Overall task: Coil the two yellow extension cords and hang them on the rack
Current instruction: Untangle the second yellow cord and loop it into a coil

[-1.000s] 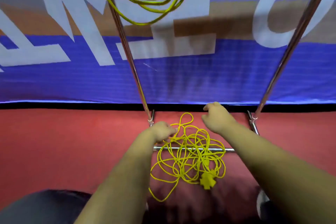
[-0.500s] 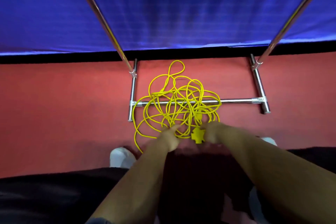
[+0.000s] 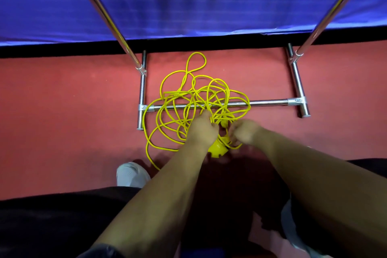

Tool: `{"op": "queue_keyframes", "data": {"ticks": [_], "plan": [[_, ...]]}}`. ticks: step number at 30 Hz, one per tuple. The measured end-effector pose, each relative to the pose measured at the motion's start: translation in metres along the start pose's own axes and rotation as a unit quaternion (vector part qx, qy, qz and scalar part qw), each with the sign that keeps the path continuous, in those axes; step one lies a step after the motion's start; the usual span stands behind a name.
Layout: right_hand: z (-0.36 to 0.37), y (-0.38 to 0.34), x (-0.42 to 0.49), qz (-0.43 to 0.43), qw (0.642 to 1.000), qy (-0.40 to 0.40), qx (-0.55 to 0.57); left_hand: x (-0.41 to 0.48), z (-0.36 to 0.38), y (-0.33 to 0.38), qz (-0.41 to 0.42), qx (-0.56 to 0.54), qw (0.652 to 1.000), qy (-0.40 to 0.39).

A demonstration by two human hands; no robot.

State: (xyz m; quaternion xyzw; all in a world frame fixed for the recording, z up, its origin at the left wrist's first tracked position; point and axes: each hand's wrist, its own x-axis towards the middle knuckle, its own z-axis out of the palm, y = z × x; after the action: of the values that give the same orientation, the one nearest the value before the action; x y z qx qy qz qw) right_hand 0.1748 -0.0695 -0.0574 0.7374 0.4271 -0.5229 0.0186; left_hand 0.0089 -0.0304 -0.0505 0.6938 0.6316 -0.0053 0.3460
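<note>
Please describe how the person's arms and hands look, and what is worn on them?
The left forearm and right forearm are bare. The left hand and right hand wear no gloves, and no watch or ring shows, though the fingers are blurred. Only a dark sleeve edge appears high on the left arm.

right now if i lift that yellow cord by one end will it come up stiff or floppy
Probably floppy: the cord lies in loose, crossing loops. It may snag, since several loops drape over the rack's bottom bar. The chunky socket end would likely hang and swing.
</note>
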Motion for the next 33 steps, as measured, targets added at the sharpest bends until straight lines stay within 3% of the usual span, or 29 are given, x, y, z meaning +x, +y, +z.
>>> {"op": "queue_keyframes", "data": {"ticks": [3, 5, 8, 12, 17, 22, 25, 29, 33], "plan": [[-0.004, 0.006, 0.006, -0.012, 0.987, 0.158, -0.011, 0.007, 0.018, -0.007, 0.031, 0.067, 0.992, -0.102], [-0.005, 0.008, 0.008, -0.045, 0.979, 0.195, 0.038, 0.010, 0.027, -0.019, 0.042, 0.085, 0.987, -0.128], [-0.009, 0.005, 0.009, -0.084, 0.984, 0.155, 0.037, 0.006, 0.022, -0.032, 0.043, -0.048, 0.996, -0.067], [-0.008, -0.003, 0.015, -0.039, 0.996, 0.077, 0.002, 0.003, -0.004, -0.035, -0.056, -0.205, 0.970, -0.116], [-0.007, -0.013, 0.016, 0.020, 0.998, -0.005, -0.065, 0.003, -0.018, -0.036, -0.155, -0.136, 0.972, -0.109], [-0.006, -0.014, 0.017, 0.041, 0.987, 0.125, -0.092, 0.004, -0.006, -0.046, -0.198, 0.055, 0.962, -0.177], [-0.012, -0.024, 0.010, -0.002, 0.993, 0.072, -0.093, 0.007, 0.001, -0.054, -0.221, 0.152, 0.940, -0.211], [-0.001, -0.020, 0.018, -0.002, 0.999, 0.006, 0.040, -0.005, -0.015, -0.040, -0.225, 0.185, 0.941, -0.170], [0.006, -0.024, 0.020, 0.004, 0.997, 0.016, 0.074, -0.001, -0.031, -0.021, -0.197, 0.194, 0.957, -0.091]]}}
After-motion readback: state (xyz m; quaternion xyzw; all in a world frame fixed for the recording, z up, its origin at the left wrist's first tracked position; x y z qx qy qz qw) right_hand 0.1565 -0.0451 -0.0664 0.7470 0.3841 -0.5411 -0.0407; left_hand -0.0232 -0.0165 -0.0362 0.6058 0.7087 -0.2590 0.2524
